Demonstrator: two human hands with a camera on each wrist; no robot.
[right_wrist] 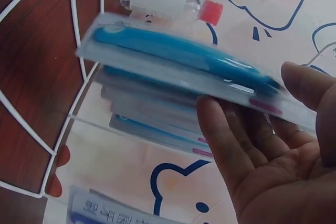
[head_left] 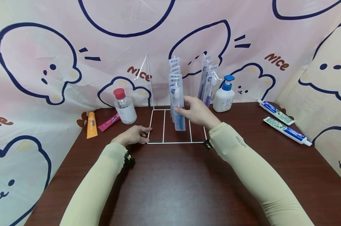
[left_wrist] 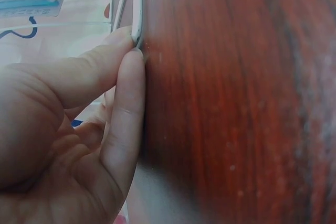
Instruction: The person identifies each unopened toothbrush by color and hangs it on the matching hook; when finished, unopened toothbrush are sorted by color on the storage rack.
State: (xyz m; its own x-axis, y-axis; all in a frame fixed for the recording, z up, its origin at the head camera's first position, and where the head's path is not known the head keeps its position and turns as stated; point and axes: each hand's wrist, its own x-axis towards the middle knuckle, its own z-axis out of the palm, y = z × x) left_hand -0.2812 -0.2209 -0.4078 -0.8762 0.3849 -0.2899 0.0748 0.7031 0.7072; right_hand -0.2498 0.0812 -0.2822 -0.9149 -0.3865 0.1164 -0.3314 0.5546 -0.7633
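Observation:
A white wire display rack (head_left: pixel 176 142) stands on the table with packaged toothbrushes hanging from two of its hooks. My left hand (head_left: pixel 133 135) is at the rack's front left corner; in the left wrist view, its thumb and a finger (left_wrist: pixel 128 93) pinch the wire. My right hand (head_left: pixel 199 111) holds the front blue toothbrush pack (head_left: pixel 179 122) of the middle row by its side. In the right wrist view, the thumb and fingers lie on either side of this clear pack (right_wrist: pixel 178 56), with more packs behind it. The other row of toothbrush packs (head_left: pixel 208 80) hangs to the right.
A bottle with a red cap (head_left: pixel 126 110), a pink tube (head_left: pixel 109 121) and an orange tube (head_left: pixel 92 125) are on the left. At right are a blue-topped pump bottle (head_left: pixel 224 97) and two toothpaste tubes (head_left: pixel 287 130). The rack's left hook (head_left: pixel 141 67) holds no pack.

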